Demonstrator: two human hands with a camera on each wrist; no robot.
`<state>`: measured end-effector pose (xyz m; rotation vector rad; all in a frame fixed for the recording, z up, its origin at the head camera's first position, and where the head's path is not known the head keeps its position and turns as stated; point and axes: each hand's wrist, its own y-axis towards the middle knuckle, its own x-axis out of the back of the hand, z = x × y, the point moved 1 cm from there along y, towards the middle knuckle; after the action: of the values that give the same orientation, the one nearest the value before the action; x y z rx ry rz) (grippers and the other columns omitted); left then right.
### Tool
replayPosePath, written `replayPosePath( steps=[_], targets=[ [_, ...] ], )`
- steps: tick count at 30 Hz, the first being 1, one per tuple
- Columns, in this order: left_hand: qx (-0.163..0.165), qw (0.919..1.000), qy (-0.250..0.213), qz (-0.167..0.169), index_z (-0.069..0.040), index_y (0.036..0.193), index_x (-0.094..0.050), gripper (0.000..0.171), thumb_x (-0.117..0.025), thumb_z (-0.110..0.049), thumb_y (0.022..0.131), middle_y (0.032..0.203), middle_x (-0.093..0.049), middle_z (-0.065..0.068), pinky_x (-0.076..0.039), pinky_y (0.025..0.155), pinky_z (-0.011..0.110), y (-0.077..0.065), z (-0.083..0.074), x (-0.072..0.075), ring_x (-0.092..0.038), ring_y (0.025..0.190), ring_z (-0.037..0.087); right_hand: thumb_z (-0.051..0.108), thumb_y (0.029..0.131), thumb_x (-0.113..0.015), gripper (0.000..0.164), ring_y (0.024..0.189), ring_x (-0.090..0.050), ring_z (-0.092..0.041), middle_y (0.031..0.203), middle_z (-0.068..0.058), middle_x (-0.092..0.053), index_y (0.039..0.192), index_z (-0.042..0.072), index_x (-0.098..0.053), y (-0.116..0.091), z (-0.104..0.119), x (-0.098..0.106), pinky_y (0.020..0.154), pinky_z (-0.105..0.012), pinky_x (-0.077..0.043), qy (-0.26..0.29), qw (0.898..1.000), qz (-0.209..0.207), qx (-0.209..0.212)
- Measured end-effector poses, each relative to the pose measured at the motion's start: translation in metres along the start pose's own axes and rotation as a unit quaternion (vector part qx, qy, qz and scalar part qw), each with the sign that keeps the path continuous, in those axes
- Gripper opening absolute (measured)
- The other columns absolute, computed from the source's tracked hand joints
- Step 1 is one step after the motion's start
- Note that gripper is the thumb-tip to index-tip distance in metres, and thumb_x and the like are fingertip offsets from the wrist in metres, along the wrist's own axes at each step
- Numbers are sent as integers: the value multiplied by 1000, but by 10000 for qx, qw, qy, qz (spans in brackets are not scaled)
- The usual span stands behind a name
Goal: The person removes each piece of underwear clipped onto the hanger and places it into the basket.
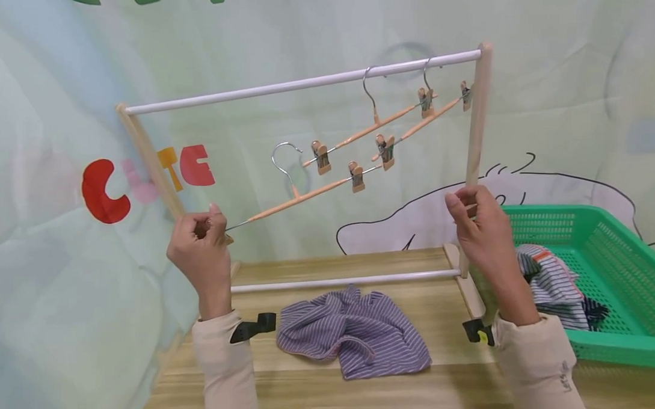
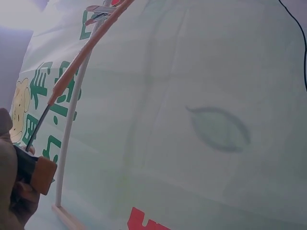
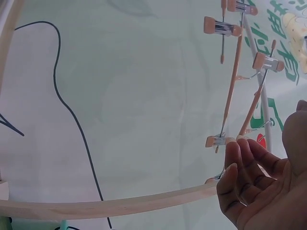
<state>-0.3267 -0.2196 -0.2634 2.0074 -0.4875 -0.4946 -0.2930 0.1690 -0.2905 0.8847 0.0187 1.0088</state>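
Observation:
My left hand (image 1: 198,245) grips the left end of a clip hanger (image 1: 299,198) by its clip (image 2: 44,176); this clip is mostly hidden by the fingers in the head view. The hanger slants up to the right in front of the rack, its metal hook pointing up. Near the rack's right post (image 1: 477,125), my right hand (image 1: 483,231) is raised with loosely bent fingers (image 3: 233,158) and holds nothing. Two more clip hangers (image 1: 378,124) hang from the white top rail (image 1: 304,83), towards its right end. A purple striped garment (image 1: 350,331) lies crumpled on the table below.
To the right stands a green plastic basket (image 1: 615,353) with striped clothing (image 1: 554,284) inside. The rack's lower white rail (image 1: 346,281) runs behind the garment, close to the wooden table (image 1: 293,402). A printed cloth backdrop (image 1: 290,41) hangs behind the rack.

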Motion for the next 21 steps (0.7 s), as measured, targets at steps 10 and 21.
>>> replayPosePath(
  steps=[10,21],
  targets=[
    [-100,9999,75,-64,3,63,-61,33,-64,-21,85,59,-53,16,-37,54,21,0,-3,-4,-51,53,17,52,96,-42,56,89,-52,-31,102,-20,-52,114,-1,-50,0,0,-1,70,-52,-46,-20,9998,34,-185],
    [-184,9997,173,-77,3,63,-61,34,-64,-23,85,61,-53,16,-38,53,22,-3,-8,-6,-52,51,17,52,95,-43,56,88,-53,-31,102,-19,-53,113,0,-52,0,2,-3,70,-50,-45,40,9998,146,-105]
  ],
)
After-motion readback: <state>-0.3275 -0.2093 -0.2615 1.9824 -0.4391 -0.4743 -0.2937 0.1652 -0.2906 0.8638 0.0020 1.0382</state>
